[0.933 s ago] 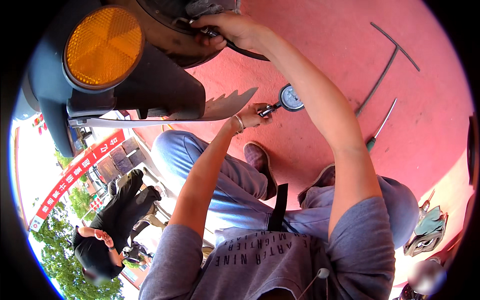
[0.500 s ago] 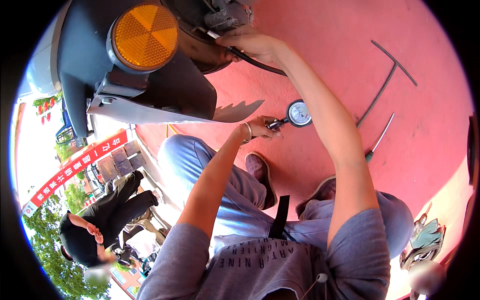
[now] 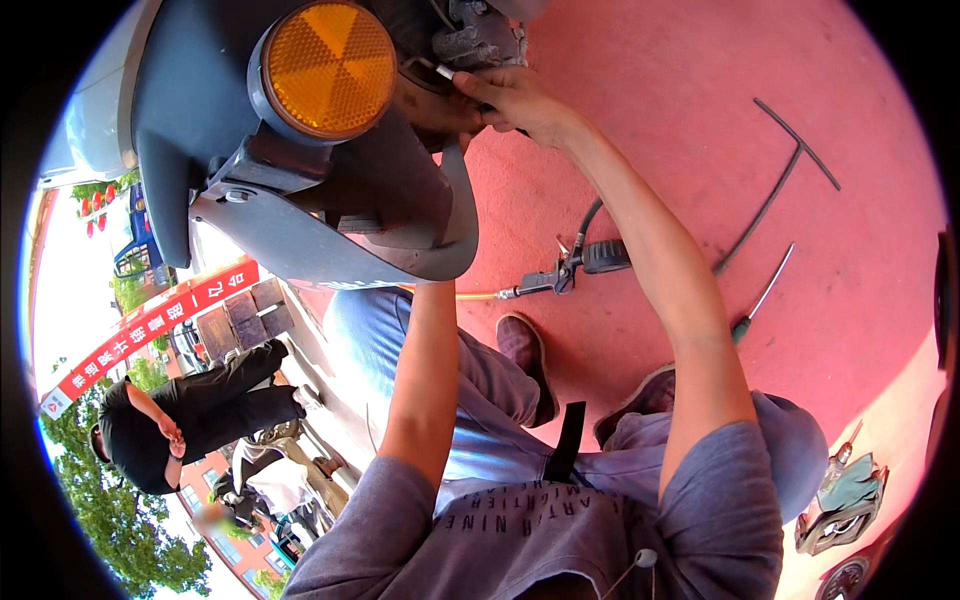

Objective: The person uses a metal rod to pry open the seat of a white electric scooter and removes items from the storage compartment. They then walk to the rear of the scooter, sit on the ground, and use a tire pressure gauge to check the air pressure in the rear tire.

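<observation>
I crouch beside a dark scooter mudguard (image 3: 330,250) that carries a round orange reflector (image 3: 330,70). My right hand (image 3: 510,100) reaches up beside grey metal parts (image 3: 480,40) and pinches the small metal end of a black air hose (image 3: 588,220). The hose runs down to an inflator gun with a round gauge (image 3: 570,270), which lies on the red floor (image 3: 650,120). My left forearm (image 3: 425,370) rises behind the mudguard, and that hand is hidden.
A long T-handled wrench (image 3: 775,190) and a green-handled screwdriver (image 3: 755,300) lie on the floor to the right. Small tools (image 3: 840,495) sit at the lower right. A person in black (image 3: 190,405) bends over at the left.
My left hand has let go of the inflator gun, which now lies on the floor, and has gone behind the mudguard. The view has moved closer to the reflector.
</observation>
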Demonstrator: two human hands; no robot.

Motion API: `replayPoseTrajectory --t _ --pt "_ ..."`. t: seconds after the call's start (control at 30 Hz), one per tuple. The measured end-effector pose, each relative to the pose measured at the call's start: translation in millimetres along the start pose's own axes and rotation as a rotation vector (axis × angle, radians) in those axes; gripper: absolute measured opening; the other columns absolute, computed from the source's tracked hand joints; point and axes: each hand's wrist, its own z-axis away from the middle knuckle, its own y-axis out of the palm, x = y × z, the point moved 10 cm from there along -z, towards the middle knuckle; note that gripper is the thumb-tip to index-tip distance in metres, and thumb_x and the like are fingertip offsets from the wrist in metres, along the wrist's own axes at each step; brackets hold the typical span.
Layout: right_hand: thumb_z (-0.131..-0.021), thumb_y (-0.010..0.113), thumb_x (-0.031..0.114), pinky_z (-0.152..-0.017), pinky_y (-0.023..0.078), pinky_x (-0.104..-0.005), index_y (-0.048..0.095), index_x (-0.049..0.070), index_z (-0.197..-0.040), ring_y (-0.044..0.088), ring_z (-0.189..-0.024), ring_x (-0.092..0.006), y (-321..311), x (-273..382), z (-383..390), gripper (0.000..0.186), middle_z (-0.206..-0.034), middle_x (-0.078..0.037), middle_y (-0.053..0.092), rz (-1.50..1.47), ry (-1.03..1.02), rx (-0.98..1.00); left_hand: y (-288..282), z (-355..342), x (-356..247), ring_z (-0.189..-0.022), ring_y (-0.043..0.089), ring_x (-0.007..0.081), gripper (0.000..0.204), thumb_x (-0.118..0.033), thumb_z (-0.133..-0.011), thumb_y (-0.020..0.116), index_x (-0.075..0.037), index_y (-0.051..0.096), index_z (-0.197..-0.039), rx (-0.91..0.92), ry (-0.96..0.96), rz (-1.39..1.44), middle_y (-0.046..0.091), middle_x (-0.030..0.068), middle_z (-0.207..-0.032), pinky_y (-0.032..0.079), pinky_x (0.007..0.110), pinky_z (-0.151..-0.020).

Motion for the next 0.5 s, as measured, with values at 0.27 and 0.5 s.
replayPoseTrajectory --t 0.27,0.5 --pt "-0.087 0.055 0.031 -0.039 0.022 -0.019 0.06 -0.002 -0.083 0.043 -0.05 -0.0041 -0.1 -16.6 -7.0 0.034 -0.059 -0.001 0.049 -0.269 -0.039 -0.022 -7.7 -9.7 -1.7 -0.115 0.041 0.0292 0.107 -0.031 -0.052 0.081 -0.013 0.018 -0.136 0.075 0.126 -0.339 0.034 0.0126 -0.132 0.035 0.041 -0.095" --pt "-0.087 0.056 0.028 -0.041 0.035 -0.0192 0.06 -0.004 -0.084 0.052 -0.052 -0.0092 -4.7 -19.1 -14.4 0.032 -0.056 -0.002 0.047 -0.255 -0.133 -0.218 -5.0 -5.6 -12.5 -0.115 0.041 0.03 0.105 -0.031 -0.052 0.081 -0.012 0.02 -0.135 0.11 0.178 -0.439 0.035 0.0135 -0.131 0.035 0.041 -0.095"
